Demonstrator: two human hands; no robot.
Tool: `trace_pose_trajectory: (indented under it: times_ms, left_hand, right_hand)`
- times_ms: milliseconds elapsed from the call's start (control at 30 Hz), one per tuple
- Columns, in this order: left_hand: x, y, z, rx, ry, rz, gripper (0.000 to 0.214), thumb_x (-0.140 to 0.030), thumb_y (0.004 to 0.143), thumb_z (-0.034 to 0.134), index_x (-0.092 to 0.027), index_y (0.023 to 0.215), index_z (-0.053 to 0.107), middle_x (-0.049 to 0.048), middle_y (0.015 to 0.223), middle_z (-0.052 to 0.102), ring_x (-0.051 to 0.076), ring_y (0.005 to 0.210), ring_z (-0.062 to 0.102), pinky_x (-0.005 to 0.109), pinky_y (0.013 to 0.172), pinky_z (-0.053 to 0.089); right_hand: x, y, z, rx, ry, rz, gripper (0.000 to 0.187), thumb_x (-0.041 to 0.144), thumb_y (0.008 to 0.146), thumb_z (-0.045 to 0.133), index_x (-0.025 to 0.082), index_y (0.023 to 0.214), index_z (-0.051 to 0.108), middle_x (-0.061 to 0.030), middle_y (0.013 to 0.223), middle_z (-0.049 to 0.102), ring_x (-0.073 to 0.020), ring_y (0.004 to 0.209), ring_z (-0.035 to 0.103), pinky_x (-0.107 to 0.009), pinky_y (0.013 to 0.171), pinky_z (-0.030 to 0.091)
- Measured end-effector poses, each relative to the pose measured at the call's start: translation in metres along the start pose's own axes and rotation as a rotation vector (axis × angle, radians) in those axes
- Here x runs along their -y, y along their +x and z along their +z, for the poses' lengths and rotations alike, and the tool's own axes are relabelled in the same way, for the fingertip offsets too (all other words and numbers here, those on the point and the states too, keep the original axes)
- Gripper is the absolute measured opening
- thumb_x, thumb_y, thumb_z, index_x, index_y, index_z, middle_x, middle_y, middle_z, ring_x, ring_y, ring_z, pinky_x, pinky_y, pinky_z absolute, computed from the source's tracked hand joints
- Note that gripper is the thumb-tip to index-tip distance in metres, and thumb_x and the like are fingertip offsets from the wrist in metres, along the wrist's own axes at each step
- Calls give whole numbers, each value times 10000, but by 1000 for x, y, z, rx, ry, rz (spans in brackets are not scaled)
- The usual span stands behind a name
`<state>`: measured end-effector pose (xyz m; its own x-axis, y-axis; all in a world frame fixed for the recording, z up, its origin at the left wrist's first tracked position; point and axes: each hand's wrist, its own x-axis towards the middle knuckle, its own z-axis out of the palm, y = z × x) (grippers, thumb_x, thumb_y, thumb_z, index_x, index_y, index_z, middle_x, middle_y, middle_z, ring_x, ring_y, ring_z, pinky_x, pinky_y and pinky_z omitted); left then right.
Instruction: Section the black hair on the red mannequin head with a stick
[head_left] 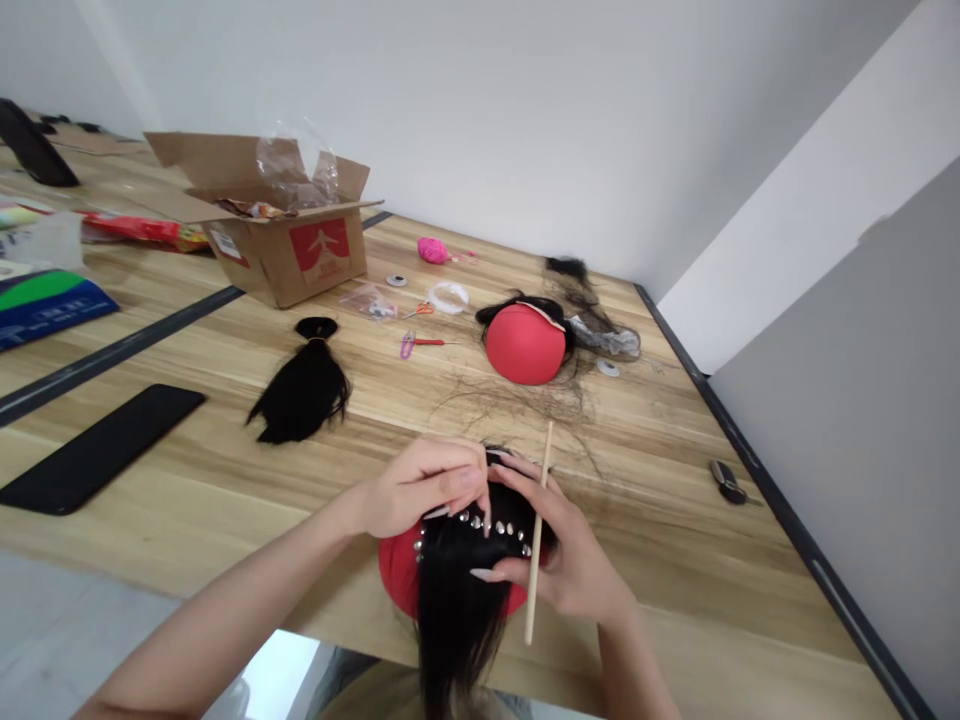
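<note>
A red ball-shaped head form [401, 578] sits at the table's near edge, covered with black hair [454, 610] held by a row of shiny pins [495, 525]. My left hand [420, 487] pinches at the hair on top of the form, fingers closed. My right hand [570, 560] rests on the form's right side and grips a thin wooden stick [538, 535], which stands nearly upright. Both hands touch the hair.
A second red head form [523, 345] with hair lies further back. A loose black hair bundle [304, 392], a black phone [97, 447], an open cardboard box [285, 235], small scissors [420, 343], a pink object [432, 250] and stray hairs lie on the wooden table [675, 560].
</note>
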<state>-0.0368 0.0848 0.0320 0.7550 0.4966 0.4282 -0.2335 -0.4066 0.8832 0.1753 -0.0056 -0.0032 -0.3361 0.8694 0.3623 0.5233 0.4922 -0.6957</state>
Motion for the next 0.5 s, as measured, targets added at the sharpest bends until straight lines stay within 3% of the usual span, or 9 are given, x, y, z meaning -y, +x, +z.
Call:
trace_pose_trajectory:
  times_ms: [200,267,333,400,500]
  left_hand:
    - [9,-7,5,136,156,181,420,-361,1028,390,-173,675,515,66,668,585,207,786,656,310,776,555]
    - [12,-9,8,154,192,234,359,-304,1016,395,-177,704,517,56,650,562,207,769,649,350,854,569]
    - [12,-10,10,158,233,328,299,-217,993,398,-181,717,505,28,608,516,185,690,622,386,927,569]
    - [11,-11,11,156,300,442,259,-146,965,393,-181,731,498,5,579,482,162,603,573,406,961,570]
    - [9,-14,13,171,435,517,212,-112,929,398,-167,775,532,27,608,526,171,610,571,429,969,577]
  right_hand:
    - [-5,7,-18,150,70,45,929,423,698,860,279,1497,408,-131,1517,486,-317,1430,410,-525,1176,337]
    - [-5,10,-23,131,131,55,899,417,691,868,285,1474,447,-124,1503,506,-319,1409,444,-530,1172,343]
    - [-6,13,-25,-34,230,59,625,412,765,814,277,1335,597,-111,1388,623,-319,1322,548,-536,1129,408]
    - [-8,16,-22,-279,351,53,271,460,913,632,265,1082,717,-86,1122,763,-301,1128,686,-535,1029,504]
    - [-11,20,-15,-520,518,53,470,533,1020,303,290,941,697,-41,777,769,-267,833,750,-519,848,587]
